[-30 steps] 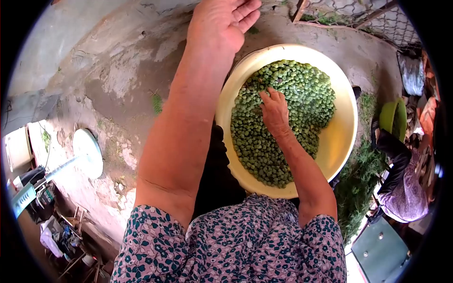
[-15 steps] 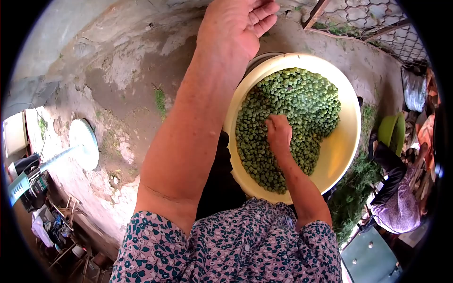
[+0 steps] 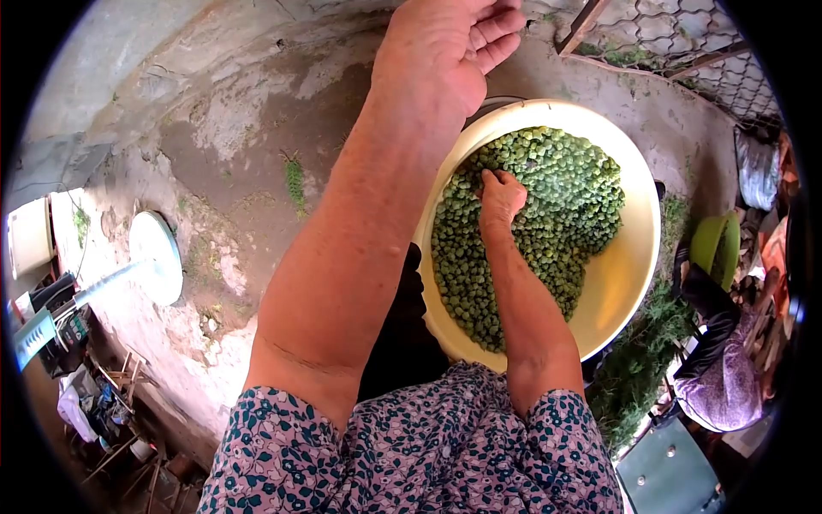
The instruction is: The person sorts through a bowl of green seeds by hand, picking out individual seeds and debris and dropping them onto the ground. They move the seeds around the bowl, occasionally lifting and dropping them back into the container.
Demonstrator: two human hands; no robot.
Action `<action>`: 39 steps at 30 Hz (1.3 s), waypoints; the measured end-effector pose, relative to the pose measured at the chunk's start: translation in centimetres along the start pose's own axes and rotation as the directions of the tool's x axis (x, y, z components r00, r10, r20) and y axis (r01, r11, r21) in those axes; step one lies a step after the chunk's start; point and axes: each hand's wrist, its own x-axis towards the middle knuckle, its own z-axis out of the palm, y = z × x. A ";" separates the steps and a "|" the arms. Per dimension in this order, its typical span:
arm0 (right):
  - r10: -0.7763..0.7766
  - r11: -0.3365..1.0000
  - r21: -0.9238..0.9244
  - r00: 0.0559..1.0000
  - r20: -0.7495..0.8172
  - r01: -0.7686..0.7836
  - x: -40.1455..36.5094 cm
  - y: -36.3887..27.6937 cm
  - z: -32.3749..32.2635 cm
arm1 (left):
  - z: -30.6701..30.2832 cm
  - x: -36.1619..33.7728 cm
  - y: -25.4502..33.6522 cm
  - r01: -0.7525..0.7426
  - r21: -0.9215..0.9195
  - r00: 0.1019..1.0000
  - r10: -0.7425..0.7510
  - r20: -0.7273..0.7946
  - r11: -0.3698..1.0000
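A wide, pale yellow basin (image 3: 618, 287) in front of me holds a heap of small, round green pieces (image 3: 561, 201) that look like berries or unripe fruit. My right hand (image 3: 503, 199) is down at the surface of the heap, left of its middle. Its fingers are bent and drawn together, and what they may hold is hidden. High and close to the camera, my left hand (image 3: 445, 51) is raised beyond the basin's far left rim. Its visible fingers are loosely bent with nothing seen in them, and the top of the hand is cut off.
To the right are a green bowl (image 3: 715, 248), leafy plants (image 3: 651, 351), a person in a purple top (image 3: 723, 390) and a teal panel (image 3: 668, 467). A wire-mesh frame (image 3: 659, 38) stands at upper right. A round-based stand (image 3: 157, 259) and clutter lie left.
My right hand has moved up and slightly left across the green pieces, toward the basin's far side. My raised left hand has shifted a little to the right.
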 end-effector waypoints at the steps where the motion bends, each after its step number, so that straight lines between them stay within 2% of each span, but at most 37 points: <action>1: 0.033 0.995 0.096 0.999 0.011 -0.034 -0.2 -0.2 -0.1 | 0.0 0.1 -0.1 0.002 -0.001 1.000 -0.002 0.003 1.000; 2: 0.031 0.995 0.096 0.999 0.012 -0.032 -0.6 -0.5 -0.4 | 0.0 0.1 0.0 0.000 -0.002 1.000 0.000 0.004 1.000; 4: 0.073 0.948 0.295 0.986 0.153 -0.116 -1.7 -1.0 -1.4 | 0.0 0.1 0.1 0.007 -0.001 1.000 -0.007 -0.008 1.000; 6: 0.059 0.932 0.342 0.983 0.174 -0.117 -2.7 -1.2 -2.2 | -0.1 0.1 0.2 -0.002 -0.003 1.000 0.002 0.000 1.000; 8: -0.065 0.917 0.400 0.984 0.169 -0.008 -3.8 -1.6 -3.5 | -0.3 0.0 0.0 -0.005 -0.005 1.000 0.005 0.008 1.000; 10: -0.092 0.933 0.357 0.983 0.161 0.029 -4.4 -3.0 -4.5 | -0.4 -0.1 0.1 -0.019 0.006 1.000 0.019 0.025 1.000; 12: -0.235 0.954 0.220 0.963 0.129 0.203 -4.7 -4.6 -5.1 | -0.7 0.0 0.2 -0.024 0.009 0.999 0.024 0.035 1.000; 13: -0.340 0.940 0.083 0.931 0.131 0.332 -4.7 -5.7 -5.4 | -0.9 0.0 0.2 -0.024 0.014 0.999 0.023 0.042 1.000; 15: -0.489 0.870 0.002 0.865 0.115 0.492 -3.9 -8.4 -5.0 | -0.9 0.0 0.4 -0.026 0.019 1.000 0.026 0.018 0.999; 16: -0.585 0.798 -0.051 0.794 0.166 0.600 -3.2 -10.0 -4.8 | -0.9 0.1 0.5 -0.031 0.024 1.000 0.031 0.000 0.999; 17: -0.676 0.722 -0.051 0.719 0.162 0.690 -2.5 -11.6 -4.2 | -1.0 0.0 0.6 -0.033 0.026 0.999 0.033 0.006 0.999; 18: -0.706 0.696 0.017 0.680 0.199 0.718 -1.3 -12.6 -3.6 | -1.1 0.1 0.6 -0.030 0.027 1.000 0.030 0.001 0.999; 20: -0.683 0.716 0.059 0.681 0.265 0.695 -1.1 -14.6 -3.5 | -1.1 0.0 0.6 -0.049 0.018 0.999 0.049 0.020 0.999; 22: -0.700 0.714 0.208 0.685 0.202 0.668 -1.6 -15.5 -3.3 | -1.1 -0.7 0.6 -0.075 0.020 0.996 0.074 0.043 0.997; 23: -0.660 0.751 0.197 0.724 0.200 0.631 -1.3 -14.6 -3.6 | -1.0 -1.1 0.7 -0.103 0.025 0.992 0.101 0.069 0.994; 24: -0.660 0.751 0.197 0.723 0.204 0.630 -0.7 -13.2 -4.2 | -1.0 -0.8 0.8 -0.104 0.024 0.993 0.103 0.065 0.994; 26: -0.592 0.749 -0.119 0.739 0.322 0.652 0.3 -9.4 -5.2 | -1.0 0.0 0.7 -0.046 0.006 0.999 0.046 0.005 0.999; 28: -0.373 0.766 -0.364 0.828 0.419 0.530 -0.1 -5.9 -5.4 | -0.9 -0.9 0.6 -0.076 0.011 0.996 0.076 0.036 0.997; 30: -0.585 0.475 -0.404 0.624 0.519 0.782 0.1 0.5 -4.2 | -0.9 -0.9 0.4 -0.105 0.016 0.992 0.104 0.072 0.994; 32: -0.545 0.270 -0.584 0.621 0.563 0.766 -3.4 1.6 -3.9 | -0.9 0.1 0.5 -0.036 0.020 0.999 0.036 0.007 0.999; 33: -0.545 0.270 -0.583 0.621 0.563 0.766 -4.8 1.8 -3.9 | -0.8 0.1 0.6 -0.037 0.020 0.999 0.037 0.007 0.999; 35: -0.424 0.241 -0.569 0.613 0.667 0.786 -6.9 2.0 -4.5 | -0.6 0.0 0.5 -0.036 0.034 0.999 0.036 -0.003 0.999; 36: -0.427 0.239 -0.571 0.613 0.664 0.785 -7.1 2.1 -5.0 | -0.6 0.1 0.5 -0.037 0.033 0.999 0.037 0.001 0.999; 38: -0.337 0.424 -0.461 0.608 0.718 0.780 -7.4 2.5 -6.0 | -1.0 0.4 0.4 -0.035 0.031 0.999 0.035 0.017 0.999; 39: -0.258 0.442 -0.436 0.576 0.776 0.784 -7.7 2.3 -7.0 | -1.0 0.4 0.4 -0.031 0.033 0.999 0.031 0.018 0.999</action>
